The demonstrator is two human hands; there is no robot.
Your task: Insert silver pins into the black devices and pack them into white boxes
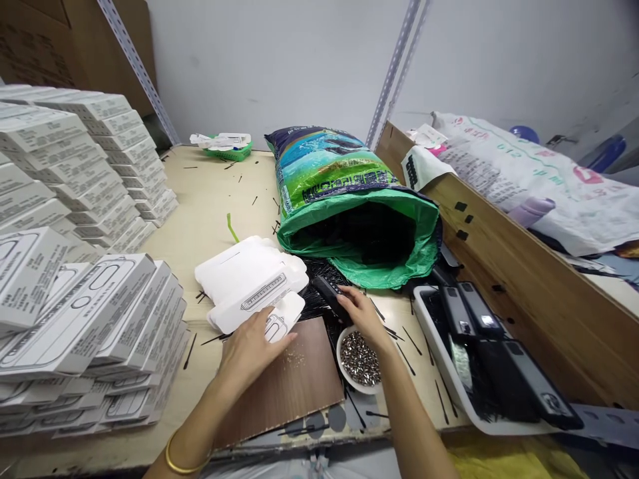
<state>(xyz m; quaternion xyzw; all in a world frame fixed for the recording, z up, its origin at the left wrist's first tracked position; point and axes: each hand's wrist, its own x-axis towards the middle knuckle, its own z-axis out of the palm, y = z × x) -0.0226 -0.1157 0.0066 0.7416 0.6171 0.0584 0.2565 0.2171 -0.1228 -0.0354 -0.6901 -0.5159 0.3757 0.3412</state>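
My left hand [257,342] is at the near end of a pile of flat white cartons [244,266], thumb and fingers closed around the end of a flat white carton [287,316] with black line drawings. My right hand [362,313] grips a long black ribbed piece [330,293], its far end pointing up and left. Just below that hand stands a white bowl [344,372] full of small shiny metal pieces [359,359]. Under my left hand lies a brown wood-grain board [284,399] with small gold-coloured bits on it.
Stacks of white printed boxes [100,319] rise at left. A green-lined sack [339,179] lies with its mouth towards me. A white tray [444,379] of black and silver devices [499,379] sits at right, beside a wooden barrier [524,293]. Thin black sticks [409,359] are scattered about.
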